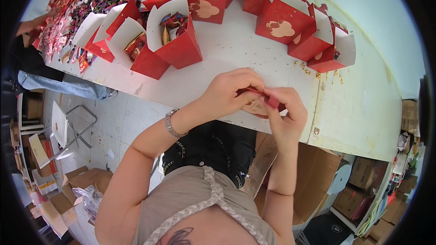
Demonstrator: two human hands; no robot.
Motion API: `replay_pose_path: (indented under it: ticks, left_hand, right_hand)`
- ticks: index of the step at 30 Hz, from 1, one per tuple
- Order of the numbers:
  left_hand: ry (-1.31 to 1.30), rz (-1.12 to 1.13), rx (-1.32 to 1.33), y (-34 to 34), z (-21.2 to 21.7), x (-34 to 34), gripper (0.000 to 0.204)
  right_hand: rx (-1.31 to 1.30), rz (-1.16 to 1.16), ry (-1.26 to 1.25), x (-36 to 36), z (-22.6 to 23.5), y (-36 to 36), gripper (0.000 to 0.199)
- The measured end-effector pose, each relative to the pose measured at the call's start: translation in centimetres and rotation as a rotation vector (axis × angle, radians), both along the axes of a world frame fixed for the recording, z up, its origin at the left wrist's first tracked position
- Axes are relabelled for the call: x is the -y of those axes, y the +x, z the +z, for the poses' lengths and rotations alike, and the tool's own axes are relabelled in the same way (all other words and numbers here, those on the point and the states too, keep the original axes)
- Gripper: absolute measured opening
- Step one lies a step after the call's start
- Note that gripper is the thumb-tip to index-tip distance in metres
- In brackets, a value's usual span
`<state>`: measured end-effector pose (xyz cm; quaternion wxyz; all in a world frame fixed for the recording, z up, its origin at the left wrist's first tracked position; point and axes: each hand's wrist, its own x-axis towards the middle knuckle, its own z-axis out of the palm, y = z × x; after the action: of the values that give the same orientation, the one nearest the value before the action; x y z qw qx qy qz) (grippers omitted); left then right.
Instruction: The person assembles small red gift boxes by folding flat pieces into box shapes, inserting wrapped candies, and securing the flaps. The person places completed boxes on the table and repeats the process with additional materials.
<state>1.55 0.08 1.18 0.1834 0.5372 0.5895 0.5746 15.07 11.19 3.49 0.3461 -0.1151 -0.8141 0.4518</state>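
Note:
Over the near edge of the white table, both hands are closed on the top of a red gift box with a cream print. My left hand, with a metal watch on its wrist, pinches the top edge from the left. On the right side, the thumb and fingers of my right hand press a folded red part of it. Fingers cover much of the box, so I cannot tell how far its top is folded over. Beyond the hands stand several open red boxes with wrapped sweets inside.
More open red boxes stand at the back right, by small gold pieces. A heap of wrapped sweets covers the far left, where another person's arm reaches in. A folding chair and cardboard boxes are on the floor.

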Motion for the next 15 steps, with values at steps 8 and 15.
replay_pose_path:
  ticks: [8, 15]
  left_hand:
    - [-0.281, 0.929, -1.077, -4.4, 5.0, 5.2, 0.016]
    - [-0.169, 0.368, -0.935, -0.5, 5.3, 4.0, 0.009]
  right_hand:
    - [0.784, -0.022, 0.381, -4.6, 9.2, 14.8, 0.040]
    - [1.026, -0.335, 0.603, -2.4, 7.7, 13.6, 0.046]
